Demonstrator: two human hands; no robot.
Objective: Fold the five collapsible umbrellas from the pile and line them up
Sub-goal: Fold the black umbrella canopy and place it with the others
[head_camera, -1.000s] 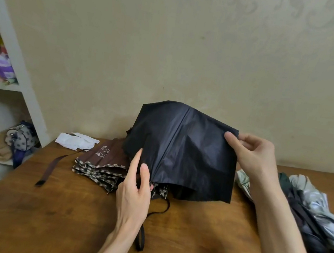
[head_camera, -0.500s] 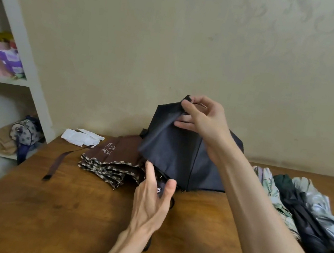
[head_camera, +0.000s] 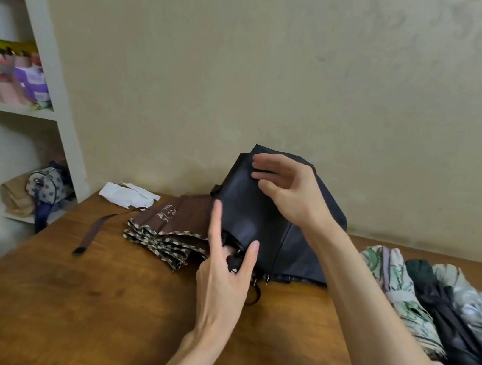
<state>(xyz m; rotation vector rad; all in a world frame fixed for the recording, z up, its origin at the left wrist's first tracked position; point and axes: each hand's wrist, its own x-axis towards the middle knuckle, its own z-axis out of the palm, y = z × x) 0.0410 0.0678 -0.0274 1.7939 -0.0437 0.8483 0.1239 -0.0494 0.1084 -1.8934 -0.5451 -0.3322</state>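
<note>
A dark navy umbrella (head_camera: 259, 216) stands half collapsed on the wooden table (head_camera: 90, 300), canopy end up against the wall. My left hand (head_camera: 224, 276) grips its lower end, index finger pointing up along the fabric and thumb on the right side. My right hand (head_camera: 288, 189) is at the top of the canopy with fingers stretched to the left over the folded panel; no fabric is pinched. A brown umbrella with a checked edge (head_camera: 164, 227) lies flat just left of it. Three folded umbrellas lie side by side at the right: floral green (head_camera: 398, 290), dark (head_camera: 447, 322), silvery grey (head_camera: 477, 308).
The brown umbrella's strap (head_camera: 95, 229) trails toward the table's left edge. White folded paper (head_camera: 128, 193) lies at the back left corner. A white shelf unit (head_camera: 63, 130) with a patterned bag (head_camera: 49, 181) stands left of the table. The wall runs close behind.
My right hand carried a canopy panel from the right side over to the top left, then loosened its pinch. My left hand stayed at the umbrella's lower end.
</note>
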